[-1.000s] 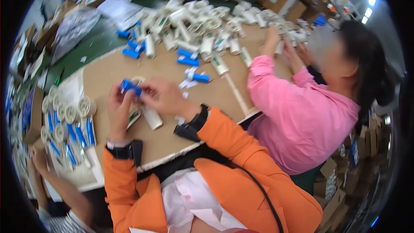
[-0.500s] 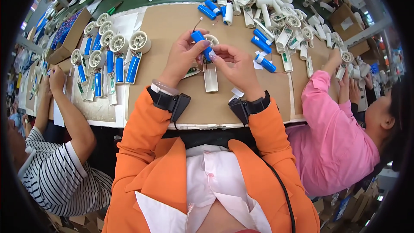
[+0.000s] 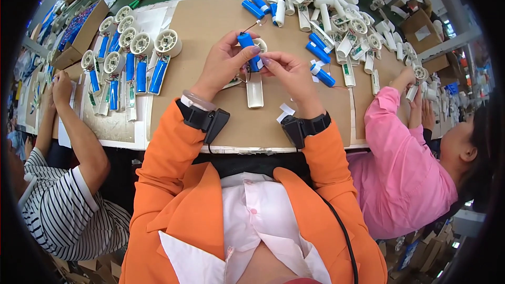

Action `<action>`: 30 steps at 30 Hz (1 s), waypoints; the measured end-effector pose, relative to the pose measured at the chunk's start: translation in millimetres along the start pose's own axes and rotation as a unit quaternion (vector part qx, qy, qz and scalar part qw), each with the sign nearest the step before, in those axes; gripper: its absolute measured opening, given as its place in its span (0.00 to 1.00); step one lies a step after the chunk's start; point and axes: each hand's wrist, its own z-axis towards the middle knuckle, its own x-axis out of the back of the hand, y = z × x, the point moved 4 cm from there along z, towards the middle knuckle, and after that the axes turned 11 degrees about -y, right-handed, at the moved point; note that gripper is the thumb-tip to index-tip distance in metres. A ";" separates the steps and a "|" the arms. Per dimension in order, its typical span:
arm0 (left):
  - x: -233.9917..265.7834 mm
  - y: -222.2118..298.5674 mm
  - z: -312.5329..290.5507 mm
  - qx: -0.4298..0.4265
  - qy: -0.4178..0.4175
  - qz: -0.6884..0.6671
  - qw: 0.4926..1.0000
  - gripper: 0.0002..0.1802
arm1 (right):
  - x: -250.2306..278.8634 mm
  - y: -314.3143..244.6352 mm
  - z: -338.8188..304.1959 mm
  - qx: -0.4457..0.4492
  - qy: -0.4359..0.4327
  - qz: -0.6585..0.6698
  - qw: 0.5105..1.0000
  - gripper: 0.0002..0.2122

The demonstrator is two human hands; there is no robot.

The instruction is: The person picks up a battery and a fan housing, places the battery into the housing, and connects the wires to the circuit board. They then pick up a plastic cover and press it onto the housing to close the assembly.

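**Packed bench, blue cell held in the middle**

Far left, a person in a striped shirt (image 3: 63, 205) works beside rows of white fan units (image 3: 129, 58) with blue cells laid out flat. The bench (image 3: 210, 121) is covered in brown cardboard. Centre: left hand (image 3: 223, 66) and right hand (image 3: 286, 73) are close together, both pinching a blue battery cell (image 3: 247, 47) just above a white casing (image 3: 254, 90). Behind to the right sits a heap of loose white and blue parts (image 3: 336, 26). Far right, a person in pink (image 3: 400, 173) reaches in.
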 end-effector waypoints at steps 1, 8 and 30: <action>1.5 -1.4 -0.3 0.001 0.006 0.002 1.000 0.18 | -2.0 -0.9 0.1 0.001 0.007 -0.016 1.000 0.09; 1.9 -4.2 0.5 -0.018 0.051 0.041 0.998 0.17 | -7.8 -1.2 -3.5 0.043 0.005 -0.070 0.997 0.08; -5.3 4.6 -1.7 -0.033 0.047 -0.002 0.998 0.18 | 1.6 -10.2 -5.3 0.038 0.089 -0.216 0.972 0.07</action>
